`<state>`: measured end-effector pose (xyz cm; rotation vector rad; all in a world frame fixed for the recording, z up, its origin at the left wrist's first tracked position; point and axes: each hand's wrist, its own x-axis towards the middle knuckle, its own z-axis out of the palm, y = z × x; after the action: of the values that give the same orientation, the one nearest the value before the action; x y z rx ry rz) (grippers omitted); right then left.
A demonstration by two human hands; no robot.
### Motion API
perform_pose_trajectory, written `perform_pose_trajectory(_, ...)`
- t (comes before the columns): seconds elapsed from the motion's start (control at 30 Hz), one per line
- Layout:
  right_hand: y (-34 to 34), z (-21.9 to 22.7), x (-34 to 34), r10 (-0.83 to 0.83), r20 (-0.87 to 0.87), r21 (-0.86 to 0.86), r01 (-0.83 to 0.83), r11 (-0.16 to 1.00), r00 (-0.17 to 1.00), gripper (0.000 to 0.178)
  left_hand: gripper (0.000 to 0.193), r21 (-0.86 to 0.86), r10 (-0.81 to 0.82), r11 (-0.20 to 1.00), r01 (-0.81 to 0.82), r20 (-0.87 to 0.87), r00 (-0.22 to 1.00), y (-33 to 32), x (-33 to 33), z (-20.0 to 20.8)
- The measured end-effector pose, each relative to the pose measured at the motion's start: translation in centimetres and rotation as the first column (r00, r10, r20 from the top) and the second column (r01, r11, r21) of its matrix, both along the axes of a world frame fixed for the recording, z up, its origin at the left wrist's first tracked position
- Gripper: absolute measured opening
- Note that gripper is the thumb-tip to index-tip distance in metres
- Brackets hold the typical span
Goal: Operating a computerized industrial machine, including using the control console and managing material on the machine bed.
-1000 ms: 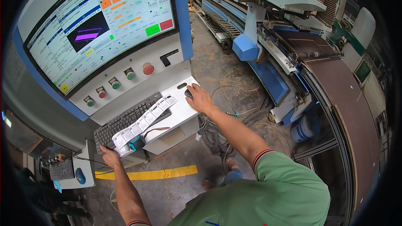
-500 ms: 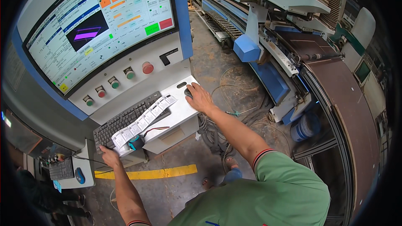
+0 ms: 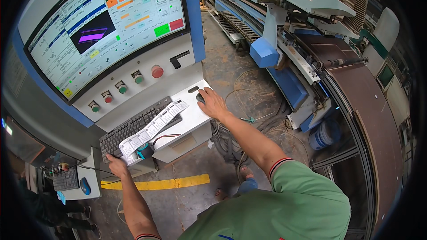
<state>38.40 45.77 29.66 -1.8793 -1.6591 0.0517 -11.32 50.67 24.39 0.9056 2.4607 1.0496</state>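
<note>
My right hand (image 3: pixel 214 104) is curled over a dark computer mouse (image 3: pixel 201 99), which is mostly covered by the fingers, on the white shelf (image 3: pixel 190 122). At the near left end of the black keyboard (image 3: pixel 129 126), my left hand (image 3: pixel 118 166) touches the corner keys with an outstretched finger and holds nothing. A long strip of white printed labels (image 3: pixel 153 127) lies slantwise across the keyboard. Beside its lower end sits a teal and black object (image 3: pixel 143 152), its kind unclear. Above the shelf, a large control screen (image 3: pixel 106 31) shows a purple shape and coloured buttons.
Several push buttons, including a big red one (image 3: pixel 157 71), line the panel under the screen. A blue and white machine (image 3: pixel 264 53) stands at right beside a brown board (image 3: pixel 356 84). Cables (image 3: pixel 227 144) and a bucket (image 3: pixel 324 135) are on the floor. Another person (image 3: pixel 49 204) stands far left.
The machine's blue and white head has shifted slightly to the right, and a number on the screen has changed. Both my hands stay in place.
</note>
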Motion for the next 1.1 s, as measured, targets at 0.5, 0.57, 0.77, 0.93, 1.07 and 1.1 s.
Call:
perform_pose_trajectory(0.5, 0.1, 0.1, 0.5, 0.001, 0.006, -0.004, -0.001, 1.0, 1.0, 0.055, 0.101, 0.0, -0.004, 1.0, 0.004, 0.001, 1.0, 0.1, 0.3, -0.2)
perform_pose_trajectory(0.57, 0.1, 0.4, 0.4, 0.008, -0.008, -0.016, -0.009, 1.0, 1.0, 0.055, 0.102, -0.002, 0.006, 1.0, -0.006, -0.005, 1.0, 0.1, 0.2, -0.4)
perform_pose_trajectory(0.77, 0.1, 0.7, 0.4, 0.0, 0.0, -0.045, 0.0, 0.999, 1.0, 0.056, 0.102, -0.011, 0.002, 1.0, -0.003, -0.011, 1.0, -0.1, 0.1, -0.5)
perform_pose_trajectory(0.93, 0.0, 0.4, 0.9, -0.007, 0.001, -0.043, 0.007, 0.999, 1.0, 0.057, 0.101, -0.026, 0.003, 1.0, -0.003, -0.007, 1.0, -0.2, 0.7, -0.5)
perform_pose_trajectory(1.07, 0.5, -0.2, 0.7, 0.007, 0.009, -0.028, -0.007, 1.0, 1.0, 0.057, 0.1, -0.009, 0.018, 1.0, -0.019, -0.048, 0.999, -0.3, 0.5, -0.5)
perform_pose_trajectory(1.1, 0.6, -0.3, 0.9, 0.007, 0.008, -0.032, -0.007, 0.999, 1.0, 0.058, 0.1, -0.013, 0.014, 1.0, -0.015, -0.049, 0.999, -0.3, 0.5, -0.7)
